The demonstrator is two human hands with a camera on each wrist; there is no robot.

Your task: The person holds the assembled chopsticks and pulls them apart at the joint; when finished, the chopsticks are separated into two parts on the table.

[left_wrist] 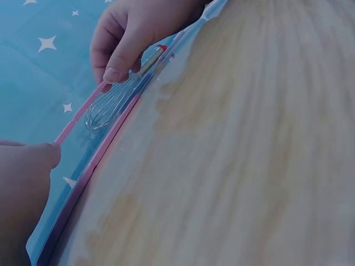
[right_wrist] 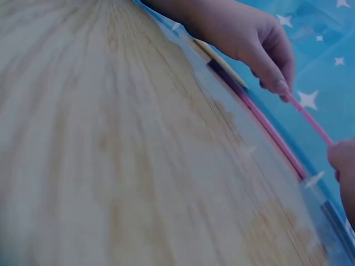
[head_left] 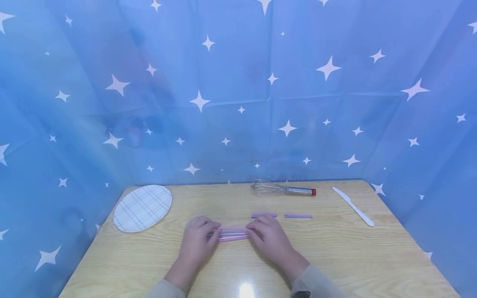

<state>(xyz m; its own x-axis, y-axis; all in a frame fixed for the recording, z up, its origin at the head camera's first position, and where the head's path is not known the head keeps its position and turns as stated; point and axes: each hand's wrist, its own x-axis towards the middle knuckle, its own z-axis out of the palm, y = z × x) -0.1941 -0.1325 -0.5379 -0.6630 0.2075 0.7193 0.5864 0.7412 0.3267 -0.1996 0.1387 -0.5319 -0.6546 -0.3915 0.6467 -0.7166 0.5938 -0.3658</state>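
Pink was the thin stick [right_wrist: 309, 118] between my two hands: the thumb and fingers of my left hand [head_left: 199, 240] pinched its one end, and those of my right hand [head_left: 271, 238] pinched the other, raised over the table [head_left: 223, 277]. To do this holding well, I judged, both pinches needed to be light and equally high, so that the stick did not bend, and my fingers had to avoid pushing the other sticks [head_left: 232, 239] lying below, between them. Those I could not count surely; they seemed at least three, pink and pale. Just beyond my right fingers I counted two purple pieces [head_left: 298, 216], though each could be more sticks together. Farther beyond these fingers was one whisk [head_left: 288, 190]; well apart to their right, one white knife [head_left: 353, 205]; and to the left of my left fingers, one checked plate [head_left: 143, 208].
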